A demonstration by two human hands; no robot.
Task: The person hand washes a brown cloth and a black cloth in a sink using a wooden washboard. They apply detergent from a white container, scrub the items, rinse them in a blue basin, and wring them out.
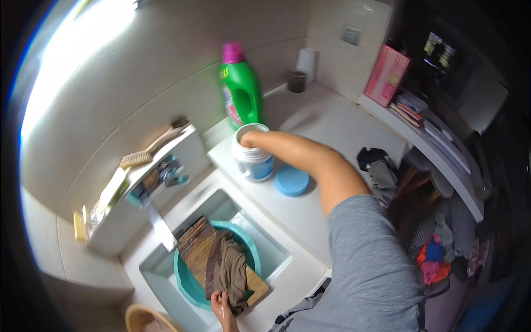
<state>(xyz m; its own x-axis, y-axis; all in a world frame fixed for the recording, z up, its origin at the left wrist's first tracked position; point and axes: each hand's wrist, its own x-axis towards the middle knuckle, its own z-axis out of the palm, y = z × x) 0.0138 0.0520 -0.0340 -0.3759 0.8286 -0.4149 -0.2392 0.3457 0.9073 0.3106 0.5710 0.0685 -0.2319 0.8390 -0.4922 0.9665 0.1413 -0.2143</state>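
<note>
My right hand (248,139) reaches down into the mouth of a white plastic tub (242,162) with a blue label. Its fingers are hidden inside, so what they hold cannot be seen. Beside the tub lies a round blue lid (292,181). At the sink, the fingers of my left hand (223,310) pinch the lower edge of a brown garment (233,265). The garment is spread over a wooden washboard (194,249), which slants across a teal basin (181,277) in the white sink (278,265).
Behind the tub stands a green detergent bottle (249,83) with a pink cap. A metal faucet (159,226) projects over the sink. Brushes (139,158) lie on the ledge (195,145). Dark cloth (379,172) rests at the counter's right. A tan bucket (139,315) stands below left.
</note>
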